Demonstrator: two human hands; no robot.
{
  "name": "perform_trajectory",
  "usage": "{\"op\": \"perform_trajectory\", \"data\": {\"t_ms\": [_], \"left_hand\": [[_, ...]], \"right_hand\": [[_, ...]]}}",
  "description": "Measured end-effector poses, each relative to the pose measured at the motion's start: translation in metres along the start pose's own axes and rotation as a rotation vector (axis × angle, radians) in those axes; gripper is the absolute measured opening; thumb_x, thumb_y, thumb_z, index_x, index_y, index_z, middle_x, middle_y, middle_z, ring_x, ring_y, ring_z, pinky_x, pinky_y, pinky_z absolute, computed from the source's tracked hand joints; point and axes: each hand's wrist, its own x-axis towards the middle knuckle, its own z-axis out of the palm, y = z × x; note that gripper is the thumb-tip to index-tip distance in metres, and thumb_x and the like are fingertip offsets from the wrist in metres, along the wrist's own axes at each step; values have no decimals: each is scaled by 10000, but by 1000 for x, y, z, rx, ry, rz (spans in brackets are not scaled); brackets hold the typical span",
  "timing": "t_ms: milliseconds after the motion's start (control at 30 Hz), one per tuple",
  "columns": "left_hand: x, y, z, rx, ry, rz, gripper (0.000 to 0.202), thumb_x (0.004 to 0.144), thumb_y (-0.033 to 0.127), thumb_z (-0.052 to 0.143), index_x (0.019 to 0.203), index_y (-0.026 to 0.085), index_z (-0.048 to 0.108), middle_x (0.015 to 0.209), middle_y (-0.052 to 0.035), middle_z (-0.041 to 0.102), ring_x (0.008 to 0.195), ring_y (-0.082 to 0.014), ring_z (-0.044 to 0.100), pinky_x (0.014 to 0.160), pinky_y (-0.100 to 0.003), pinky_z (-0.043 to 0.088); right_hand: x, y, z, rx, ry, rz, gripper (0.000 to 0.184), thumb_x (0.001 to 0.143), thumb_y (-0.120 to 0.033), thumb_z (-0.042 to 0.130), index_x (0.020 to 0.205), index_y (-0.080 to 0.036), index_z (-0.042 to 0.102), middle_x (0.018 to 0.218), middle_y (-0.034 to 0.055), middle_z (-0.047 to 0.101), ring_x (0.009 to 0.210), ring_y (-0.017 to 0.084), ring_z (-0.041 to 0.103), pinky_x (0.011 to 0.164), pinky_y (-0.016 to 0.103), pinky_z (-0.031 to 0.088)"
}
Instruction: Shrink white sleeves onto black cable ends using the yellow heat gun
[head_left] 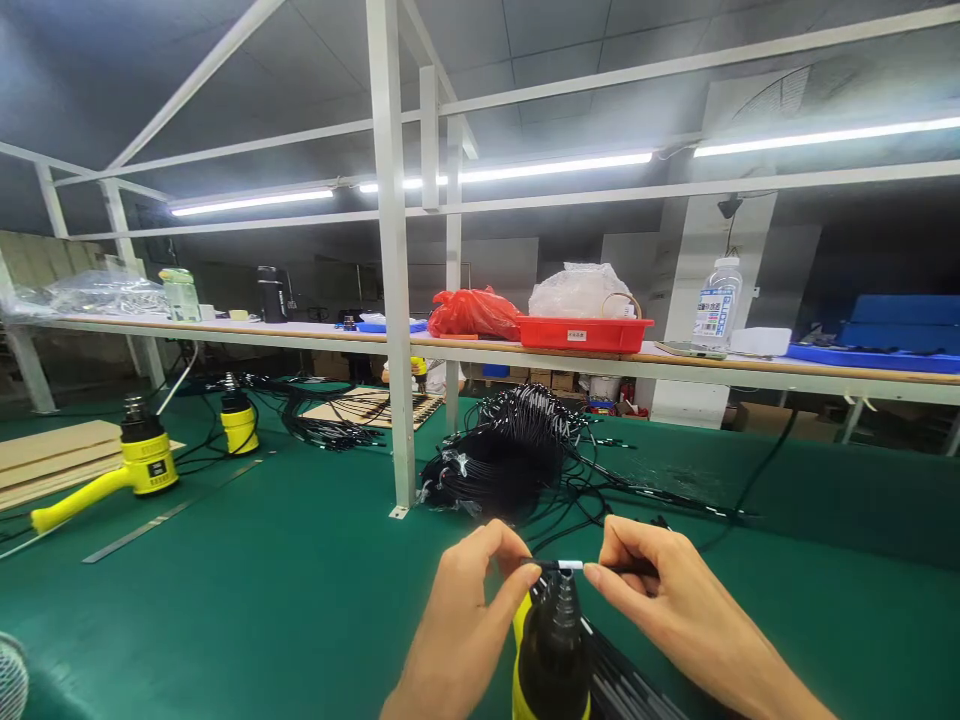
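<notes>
A thin black cable with a white sleeve (571, 565) is stretched level between my two hands. My left hand (469, 610) pinches it left of the sleeve, between thumb and forefinger. On the other side, my right hand (667, 590) grips the cable with its fingers curled. Directly below the sleeve stands a yellow and black heat gun (555, 650), its nozzle pointing up. The sleeve lies right at the nozzle's mouth; whether they touch I cannot tell. A bundle of black cables (622, 675) lies beside the heat gun, partly hidden by it.
Coiled black cables (495, 465) are heaped beyond my hands, by a white post (397, 400). At left, another yellow heat gun (150, 460) and a third one (238, 420) stand near a metal ruler (161, 520). A shelf holds a red tray (585, 335) and a bottle (718, 305).
</notes>
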Motion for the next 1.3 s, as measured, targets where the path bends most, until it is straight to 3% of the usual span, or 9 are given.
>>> {"op": "perform_trajectory", "data": {"t_ms": [167,300,500,700,900,1000,1133,1300], "left_hand": [[0,0,-1,2,11,0,123,902,279,532,798,221,563,817,30,608,823,-163,535,763,-273,388],[0,0,-4,35,-4,9,244,967,399,442,838,224,553,810,24,588,789,-161,526,716,-267,381],[1,-4,-1,188,-41,2,511,1003,515,282,662,203,501,676,14,533,661,-159,471,611,-283,298],[1,-6,1,111,-64,-2,424,997,458,360,692,203,508,671,27,517,654,-148,452,588,-267,299],[2,-3,-1,72,-47,33,256,963,332,448,751,209,520,758,34,543,748,-150,482,684,-251,349],[2,-2,-2,48,-47,52,205,949,303,467,775,214,530,775,36,551,768,-151,489,709,-247,358],[0,-2,-2,33,-31,24,310,970,385,445,730,207,529,726,35,555,725,-148,504,662,-246,350],[-1,-3,0,-9,-15,-18,519,981,508,383,594,191,523,673,13,596,718,-157,567,651,-249,369]], "right_hand": [[-3,1,-6,-32,-67,-52,332,912,-442,484,731,-230,665,687,8,617,633,177,503,562,271,332],[-4,0,-8,-55,-62,-65,369,930,-466,464,709,-229,639,655,-3,573,610,169,448,549,268,314],[-5,-3,-9,-42,-79,-78,334,928,-423,475,694,-220,599,640,-26,524,605,151,409,552,253,300],[-7,-6,-11,-20,-93,-73,285,928,-329,484,702,-208,608,651,-34,537,618,140,424,562,247,296],[-3,-4,-10,-41,-71,-63,289,916,-366,515,681,-212,579,615,-46,470,594,138,370,543,258,263],[-3,-1,-11,-39,-74,-49,280,914,-390,520,716,-224,629,649,-36,550,619,149,441,562,255,303],[-5,0,-10,-48,-84,-50,317,932,-425,490,760,-249,690,742,-25,664,688,165,542,614,254,357],[-5,0,-8,-59,-65,-58,343,925,-440,488,717,-242,676,695,-25,638,654,161,514,602,253,352]]}}
